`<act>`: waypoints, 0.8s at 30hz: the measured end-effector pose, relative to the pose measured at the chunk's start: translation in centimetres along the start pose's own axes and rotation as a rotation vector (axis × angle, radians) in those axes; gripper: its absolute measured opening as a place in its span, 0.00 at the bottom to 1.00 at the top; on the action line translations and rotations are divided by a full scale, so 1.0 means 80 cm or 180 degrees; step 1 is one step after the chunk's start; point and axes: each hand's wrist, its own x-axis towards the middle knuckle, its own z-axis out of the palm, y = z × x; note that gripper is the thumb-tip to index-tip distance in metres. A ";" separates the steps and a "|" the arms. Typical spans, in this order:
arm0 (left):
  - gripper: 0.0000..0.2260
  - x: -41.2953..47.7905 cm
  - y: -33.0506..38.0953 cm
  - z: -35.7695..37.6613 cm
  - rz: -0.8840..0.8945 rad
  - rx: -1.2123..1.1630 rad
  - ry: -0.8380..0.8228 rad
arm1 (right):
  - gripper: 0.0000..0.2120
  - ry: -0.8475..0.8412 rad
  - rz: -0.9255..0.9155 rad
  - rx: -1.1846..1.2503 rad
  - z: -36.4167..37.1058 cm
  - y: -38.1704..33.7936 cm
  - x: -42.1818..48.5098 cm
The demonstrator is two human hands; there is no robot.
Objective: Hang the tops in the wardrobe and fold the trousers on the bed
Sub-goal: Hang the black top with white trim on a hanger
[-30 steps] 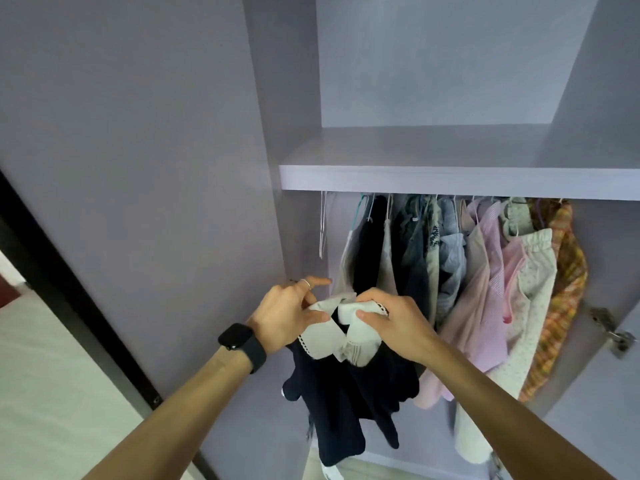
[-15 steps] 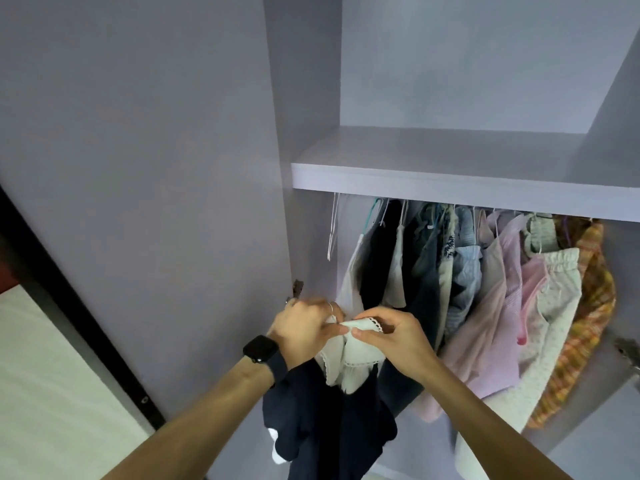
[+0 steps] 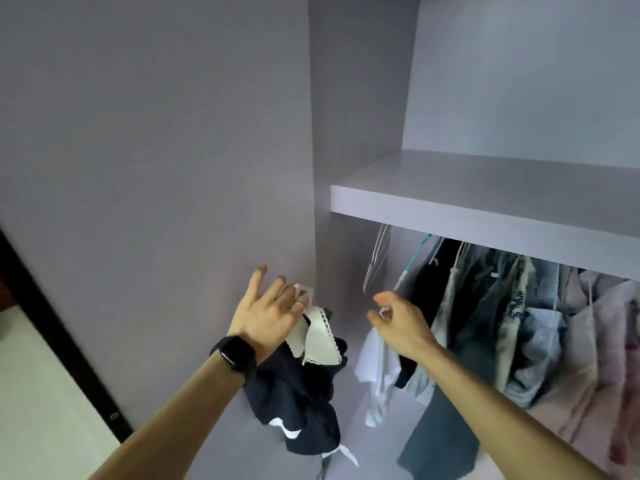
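A: Navy top (image 3: 294,403), position?

B: Dangles from the left hand (image 3: 273,313), gripped at the white collar (image 3: 318,336), thumb and forefinger splayed. Soft, light, limp. Best taken at the shoulders, not the lace trim.

A: Right hand (image 3: 398,323)?

B: Fingers loosely curled. There's a pale speck at the tips, perhaps pinched; cannot tell. Empty wire hangers (image 3: 375,261) just above it. Hung clothes (image 3: 519,306) crowd the right, shelf (image 3: 485,216) overhead.
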 end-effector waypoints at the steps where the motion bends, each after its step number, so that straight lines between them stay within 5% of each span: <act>1: 0.14 0.004 -0.006 0.003 -0.0012 0.0022 0.0002 | 0.20 0.0043 0.0087 -0.0054 0.004 0.001 0.018; 11: 0.22 0.008 -0.027 0.056 -0.0038 0.0858 -0.0865 | 0.23 0.0807 0.1058 0.0224 0.094 0.025 0.175; 16: 0.22 0.008 -0.028 0.073 0.0081 0.0980 -0.0773 | 0.09 0.1083 0.1119 0.0401 0.125 0.030 0.198; 24: 0.23 0.007 -0.028 0.076 0.0060 0.1112 -0.0632 | 0.06 0.1438 0.1055 0.1175 0.123 0.012 0.193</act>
